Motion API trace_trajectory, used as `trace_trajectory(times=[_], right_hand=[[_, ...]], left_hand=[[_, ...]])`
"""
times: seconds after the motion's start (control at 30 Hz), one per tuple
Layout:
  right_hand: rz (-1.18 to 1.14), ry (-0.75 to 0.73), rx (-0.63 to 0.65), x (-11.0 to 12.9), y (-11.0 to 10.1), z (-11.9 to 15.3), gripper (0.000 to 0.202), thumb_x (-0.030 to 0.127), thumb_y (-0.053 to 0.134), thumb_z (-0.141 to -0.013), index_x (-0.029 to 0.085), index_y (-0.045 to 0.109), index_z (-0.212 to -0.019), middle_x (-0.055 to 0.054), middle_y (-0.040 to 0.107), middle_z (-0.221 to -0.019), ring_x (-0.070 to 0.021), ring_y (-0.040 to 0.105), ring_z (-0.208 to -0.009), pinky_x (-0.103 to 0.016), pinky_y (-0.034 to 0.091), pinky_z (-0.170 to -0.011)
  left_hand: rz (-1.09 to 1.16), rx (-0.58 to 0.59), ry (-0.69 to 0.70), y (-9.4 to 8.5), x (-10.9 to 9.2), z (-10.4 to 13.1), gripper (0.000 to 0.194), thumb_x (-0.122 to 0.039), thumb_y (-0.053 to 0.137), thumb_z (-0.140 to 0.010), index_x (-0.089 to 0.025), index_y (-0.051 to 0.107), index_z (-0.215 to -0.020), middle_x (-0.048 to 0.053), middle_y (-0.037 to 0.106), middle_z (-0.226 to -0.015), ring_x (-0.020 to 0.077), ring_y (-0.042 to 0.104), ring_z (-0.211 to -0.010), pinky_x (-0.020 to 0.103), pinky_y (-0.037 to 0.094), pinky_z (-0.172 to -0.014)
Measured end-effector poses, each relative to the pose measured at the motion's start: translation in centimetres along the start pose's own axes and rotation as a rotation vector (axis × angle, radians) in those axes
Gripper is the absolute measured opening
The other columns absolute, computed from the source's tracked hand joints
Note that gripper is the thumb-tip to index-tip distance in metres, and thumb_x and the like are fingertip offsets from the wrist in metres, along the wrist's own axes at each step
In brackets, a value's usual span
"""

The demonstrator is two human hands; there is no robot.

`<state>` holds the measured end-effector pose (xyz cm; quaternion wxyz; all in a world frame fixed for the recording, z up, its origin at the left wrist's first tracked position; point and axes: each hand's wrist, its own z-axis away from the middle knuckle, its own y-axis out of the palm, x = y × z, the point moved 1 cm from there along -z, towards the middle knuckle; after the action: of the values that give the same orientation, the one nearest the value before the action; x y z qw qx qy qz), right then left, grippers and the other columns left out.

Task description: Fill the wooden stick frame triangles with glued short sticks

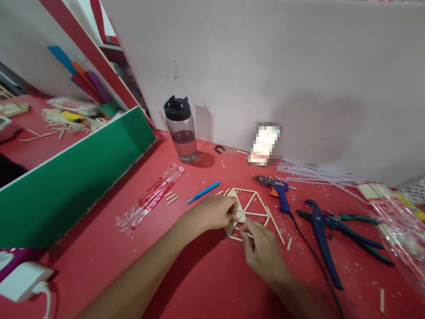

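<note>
A small structure of pale wooden sticks [256, 214] lies on the red table, with triangular frames and a slatted panel [239, 204] at its left. My left hand [217, 212] is closed at the panel, thumb and fingers pinching near its middle; what is between the fingertips is hard to see. Just right and below, my right hand [264, 248] pinches a short wooden stick [247, 233], its tip close to my left fingertips. Part of the structure is hidden behind both hands.
Right of the structure lie a blue glue gun [282, 195], blue cutters [320, 226] and green-handled pliers [360, 217]. A bottle [182, 133], a blue pen [203, 192] and plastic wrappers [151, 197] are farther left. A green divider [83, 173] borders the left side.
</note>
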<state>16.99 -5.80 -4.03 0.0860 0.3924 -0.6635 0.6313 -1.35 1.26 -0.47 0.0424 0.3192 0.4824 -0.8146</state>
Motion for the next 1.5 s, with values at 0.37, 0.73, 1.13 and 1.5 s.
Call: trace_trajectory(times=[0.37, 0.73, 1.13, 1.5], right_hand=[[-0.001, 0.044, -0.042, 0.0, 0.1, -0.1, 0.015, 0.014, 0.043, -0.093, 0.022, 0.052, -0.083, -0.002, 0.062, -0.075, -0.0174, 0.057, -0.063, -0.026, 0.036, -0.059], [-0.006, 0.088, -0.039, 0.1, 0.2, -0.2, 0.014, 0.014, 0.042, -0.092, 0.022, 0.051, -0.086, -0.003, 0.063, -0.078, -0.0182, 0.059, -0.067, -0.027, 0.036, -0.061], [0.050, 0.024, -0.052, 0.1, 0.5, -0.2, 0.013, 0.014, 0.043, -0.091, 0.022, 0.051, -0.086, -0.003, 0.065, -0.077, -0.0192, 0.061, -0.068, -0.027, 0.037, -0.062], [0.124, -0.017, -0.047, 0.0, 0.8, 0.0, 0.015, 0.014, 0.042, -0.092, 0.022, 0.053, -0.087, -0.004, 0.063, -0.077, -0.0202, 0.060, -0.068, -0.028, 0.037, -0.063]], left_hand=[[-0.023, 0.015, 0.007, -0.5, -0.3, 0.4, 0.004, -0.029, 0.062, -0.085, -0.026, 0.060, -0.086, -0.002, 0.070, -0.083, 0.0178, 0.063, -0.077, 0.026, 0.032, -0.057], [-0.039, 0.021, 0.011, -0.6, -0.4, 0.6, 0.003, -0.024, 0.060, -0.085, -0.026, 0.060, -0.088, -0.002, 0.070, -0.084, 0.0171, 0.064, -0.077, 0.026, 0.034, -0.057], [-0.032, 0.012, 0.002, -0.2, -0.1, 0.3, 0.006, -0.029, 0.064, -0.085, -0.026, 0.062, -0.089, -0.002, 0.071, -0.085, 0.0182, 0.064, -0.080, 0.025, 0.035, -0.059], [-0.035, 0.028, -0.007, -0.3, -0.1, 0.2, 0.005, -0.029, 0.064, -0.085, -0.025, 0.061, -0.088, -0.002, 0.069, -0.084, 0.0185, 0.066, -0.080, 0.026, 0.033, -0.056]])
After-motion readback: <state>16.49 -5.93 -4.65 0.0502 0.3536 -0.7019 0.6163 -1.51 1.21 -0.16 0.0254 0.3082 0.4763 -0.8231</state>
